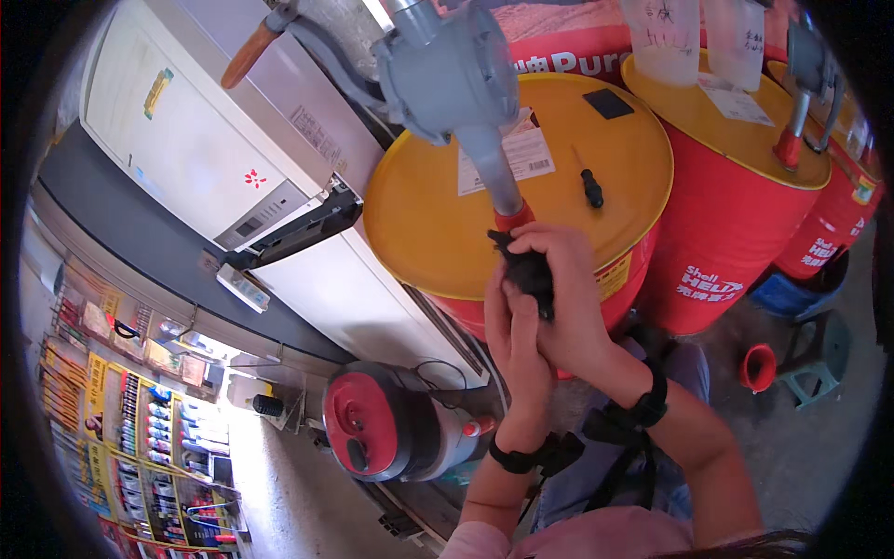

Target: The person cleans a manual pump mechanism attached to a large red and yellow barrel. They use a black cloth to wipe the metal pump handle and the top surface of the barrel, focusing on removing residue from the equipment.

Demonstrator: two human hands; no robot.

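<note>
Both my hands are closed on a small black object point(531, 277), its kind hidden by my fingers. My right hand point(575, 303) wraps it from the right and above. From the left and below, my left hand point(515, 340) presses its fingers to it. They are just in front of the near rim of a red drum with a yellow lid point(424, 219). Right above them, a grey crank pump point(447, 74) with a wooden handle point(251, 54) rises from a red collar point(515, 217). A screwdriver point(591, 189) with a black handle lies on the lid.
A dark flat rectangle point(609, 103) and a paper sheet point(526, 154) also lie on the lid. More red drums point(712, 233) stand right. A white cabinet point(186, 121) is left, a red and black vacuum cleaner point(372, 424) below it. A green stool point(819, 359) and red funnel point(758, 367) are at right.
</note>
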